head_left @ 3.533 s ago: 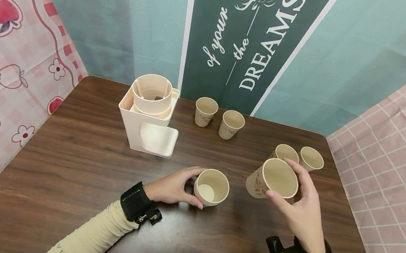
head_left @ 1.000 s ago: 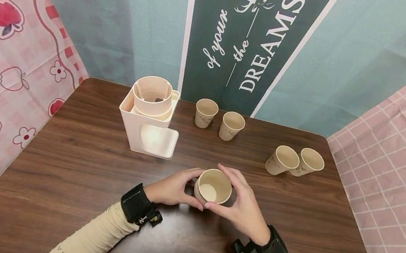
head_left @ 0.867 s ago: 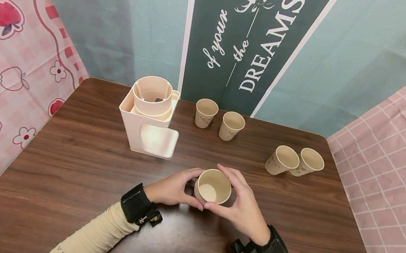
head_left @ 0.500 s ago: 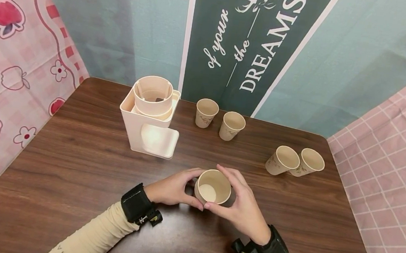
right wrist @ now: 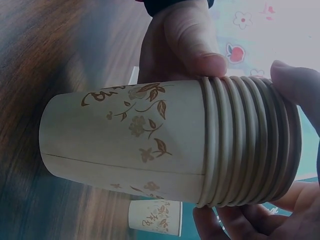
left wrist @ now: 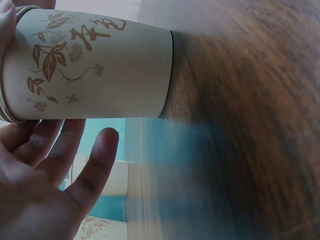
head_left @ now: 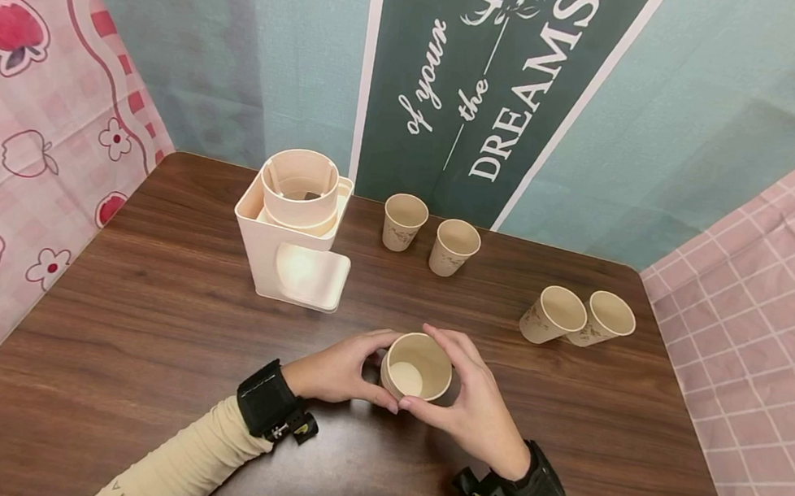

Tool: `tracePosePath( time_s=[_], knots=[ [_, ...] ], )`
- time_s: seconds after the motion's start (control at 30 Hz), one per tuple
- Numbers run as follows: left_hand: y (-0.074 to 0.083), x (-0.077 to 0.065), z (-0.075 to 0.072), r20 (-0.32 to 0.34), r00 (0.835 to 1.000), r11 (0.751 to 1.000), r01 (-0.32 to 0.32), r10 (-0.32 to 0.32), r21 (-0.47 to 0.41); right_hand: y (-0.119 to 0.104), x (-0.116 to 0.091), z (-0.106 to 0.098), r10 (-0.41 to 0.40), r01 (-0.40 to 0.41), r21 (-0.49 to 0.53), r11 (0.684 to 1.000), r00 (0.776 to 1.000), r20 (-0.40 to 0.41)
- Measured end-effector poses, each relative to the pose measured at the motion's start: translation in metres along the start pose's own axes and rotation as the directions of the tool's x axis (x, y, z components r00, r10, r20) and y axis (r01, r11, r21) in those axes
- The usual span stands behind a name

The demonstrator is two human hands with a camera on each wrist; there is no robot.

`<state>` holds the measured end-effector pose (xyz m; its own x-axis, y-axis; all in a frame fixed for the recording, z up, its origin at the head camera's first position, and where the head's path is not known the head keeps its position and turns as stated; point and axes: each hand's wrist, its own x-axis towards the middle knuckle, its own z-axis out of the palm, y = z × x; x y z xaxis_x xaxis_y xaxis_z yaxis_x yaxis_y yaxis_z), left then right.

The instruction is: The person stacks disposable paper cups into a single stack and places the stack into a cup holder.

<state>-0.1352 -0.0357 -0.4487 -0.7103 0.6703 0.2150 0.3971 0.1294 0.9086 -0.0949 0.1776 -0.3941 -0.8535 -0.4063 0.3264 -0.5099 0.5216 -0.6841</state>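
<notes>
A stack of beige paper cups [head_left: 421, 365] stands upright near the middle of the table, held from both sides. My left hand [head_left: 343, 369] grips it from the left, thumb at the near side. From the right, my right hand [head_left: 475, 404] curls thumb and fingers round the uppermost rims. In the right wrist view, several nested rims of the paper-cup stack [right wrist: 245, 140] show one above another, over a flower-printed lowest cup. The left wrist view shows that cup's printed side [left wrist: 105, 75], its base at the wood surface. The top cup is empty inside.
A cream dispenser-like holder [head_left: 257, 252] with a round open tube stands at the back left. Two paper cups stand apart at the back, one [head_left: 399, 232] left of the other [head_left: 448, 258]. Two more cups [head_left: 544, 322] [head_left: 597, 332] stand close together at the right. Cloth walls border the table.
Earlier my right hand held a tilted paper cup apart, to the right. It has come left and nested that onto what my left hand holds; the top rim has since settled slightly lower.
</notes>
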Motion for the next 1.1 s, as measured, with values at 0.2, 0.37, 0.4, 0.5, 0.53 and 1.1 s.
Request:
tracePosePath(
  time_s=[0.2,0.37,0.4,0.5,0.53,1.1],
  knots=[
    [-0.0009,0.0002,0.0005,0.0,1.0,1.0,-0.004,0.004,-0.004,-0.0006,-0.0009,0.0,0.003,-0.003,-0.002,1.0,1.0,0.011],
    [-0.0009,-0.0001,0.0005,-0.003,1.0,1.0,0.005,-0.005,-0.01,-0.0022,-0.0013,-0.0007,0.01,-0.009,-0.009,1.0,1.0,0.021],
    [-0.0011,-0.0001,0.0005,-0.002,1.0,1.0,0.005,-0.005,-0.008,-0.0025,-0.0014,-0.0009,0.011,-0.011,-0.01,1.0,1.0,0.022],
    [-0.0008,0.0,0.0003,0.001,1.0,1.0,0.008,-0.008,-0.004,-0.003,-0.0015,-0.0014,0.015,-0.014,-0.011,1.0,1.0,0.027],
    [-0.0007,-0.0001,0.0002,0.002,1.0,1.0,0.011,-0.011,-0.002,-0.0031,-0.0014,-0.0015,0.015,-0.015,-0.011,1.0,0.999,0.028],
    [-0.0015,0.0001,0.0001,0.004,1.0,1.0,0.021,-0.021,0.004,-0.0029,-0.0018,-0.0015,0.004,-0.003,-0.029,1.0,0.998,0.056]
  ],
)
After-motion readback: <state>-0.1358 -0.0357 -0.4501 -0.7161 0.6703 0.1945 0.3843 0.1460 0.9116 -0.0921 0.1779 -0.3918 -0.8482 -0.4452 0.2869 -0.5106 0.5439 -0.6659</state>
